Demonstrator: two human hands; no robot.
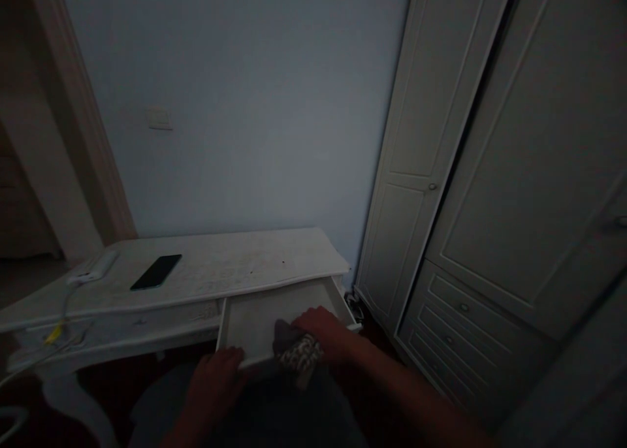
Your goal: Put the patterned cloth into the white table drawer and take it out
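A white desk (220,265) stands against the wall with its right drawer (255,317) pulled out. My right hand (323,334) rests on the drawer's front edge, its fingers closed on a patterned cloth (298,353) that hangs over the edge. My left hand (215,376) is at the drawer's front left corner, with its fingers curled on the front edge. The room is dim.
A black phone (157,272) lies on the desk top, with a white power strip (93,268) and its cable at the left end. A tall white wardrobe (480,193) with low drawers stands to the right. A doorway (29,174) opens at the left.
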